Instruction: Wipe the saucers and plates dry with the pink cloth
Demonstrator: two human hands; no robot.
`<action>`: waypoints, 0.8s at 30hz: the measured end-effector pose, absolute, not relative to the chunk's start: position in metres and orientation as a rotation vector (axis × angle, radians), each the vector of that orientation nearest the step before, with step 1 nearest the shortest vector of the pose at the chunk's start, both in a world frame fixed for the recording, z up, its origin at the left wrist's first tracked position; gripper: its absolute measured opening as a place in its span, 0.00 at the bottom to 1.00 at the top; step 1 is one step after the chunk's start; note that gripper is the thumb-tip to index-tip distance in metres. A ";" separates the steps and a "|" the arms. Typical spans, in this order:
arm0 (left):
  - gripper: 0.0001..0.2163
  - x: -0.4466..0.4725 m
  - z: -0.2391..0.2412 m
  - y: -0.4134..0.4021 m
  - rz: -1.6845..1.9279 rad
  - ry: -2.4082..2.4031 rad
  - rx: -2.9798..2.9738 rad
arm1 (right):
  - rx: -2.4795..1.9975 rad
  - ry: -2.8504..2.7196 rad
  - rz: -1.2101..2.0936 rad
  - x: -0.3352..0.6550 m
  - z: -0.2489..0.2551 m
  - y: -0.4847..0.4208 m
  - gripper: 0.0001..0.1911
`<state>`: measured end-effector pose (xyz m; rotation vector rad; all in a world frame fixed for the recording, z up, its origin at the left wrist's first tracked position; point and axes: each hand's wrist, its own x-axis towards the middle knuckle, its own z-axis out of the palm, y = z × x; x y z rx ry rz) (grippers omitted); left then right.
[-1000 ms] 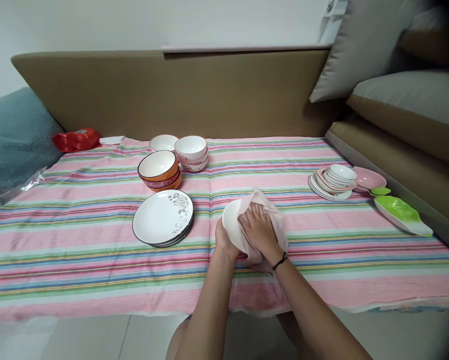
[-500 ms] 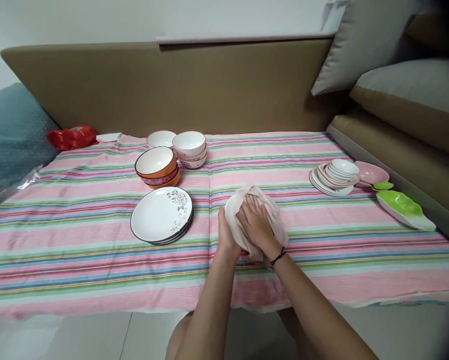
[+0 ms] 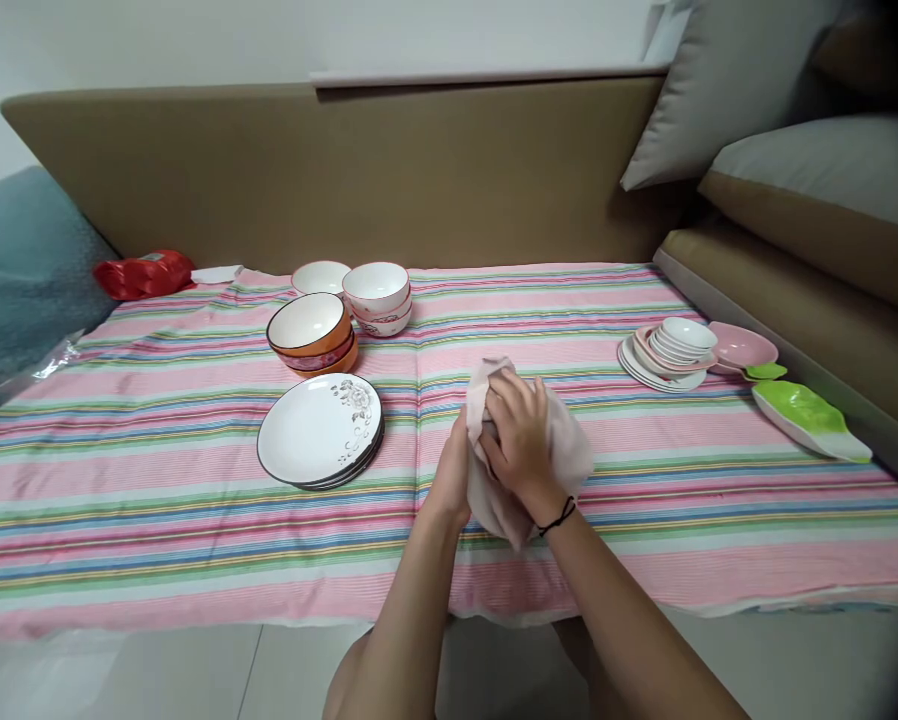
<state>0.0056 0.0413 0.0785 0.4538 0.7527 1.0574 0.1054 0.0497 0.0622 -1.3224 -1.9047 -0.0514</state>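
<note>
A pale pink cloth (image 3: 569, 450) is wrapped around a white dish that it almost fully hides. My right hand (image 3: 520, 435) presses the cloth against the dish, fingers curled over it. My left hand (image 3: 453, 475) grips the wrapped dish from the left side. Both hands are held just above the striped tablecloth (image 3: 156, 530), near its front middle. A stack of white plates with a flower print (image 3: 320, 445) lies to the left of my hands.
Stacked orange bowls (image 3: 312, 335) and white bowls (image 3: 378, 295) stand at the back left. Small white and pink dishes (image 3: 674, 350), a pink bowl (image 3: 741, 350) and a green leaf-shaped dish (image 3: 809, 415) sit at the right. A red packet (image 3: 145, 272) lies far left. Cushions rise at the right.
The cloth has been drawn over the dish, whose white rim showed earlier. My right hand has shifted up over the top and the bundle has turned more upright.
</note>
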 end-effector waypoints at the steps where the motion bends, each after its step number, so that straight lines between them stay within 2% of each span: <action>1: 0.21 0.004 0.078 0.039 1.025 0.770 0.497 | -1.329 -1.873 -0.100 0.110 0.066 0.050 0.13; 8: 0.15 -0.003 0.078 0.031 0.969 0.812 0.647 | -1.480 -1.682 -0.254 0.135 0.066 0.050 0.15; 14: 0.18 -0.010 0.079 0.032 1.052 0.863 0.492 | -1.620 -1.455 -0.067 0.144 0.066 0.054 0.20; 19: 0.23 -0.019 0.082 0.038 1.185 0.843 0.306 | -1.637 -1.374 0.171 0.144 0.064 0.049 0.18; 24: 0.23 -0.023 0.090 0.045 1.328 0.743 0.245 | -1.627 -1.320 0.360 0.139 0.061 0.045 0.19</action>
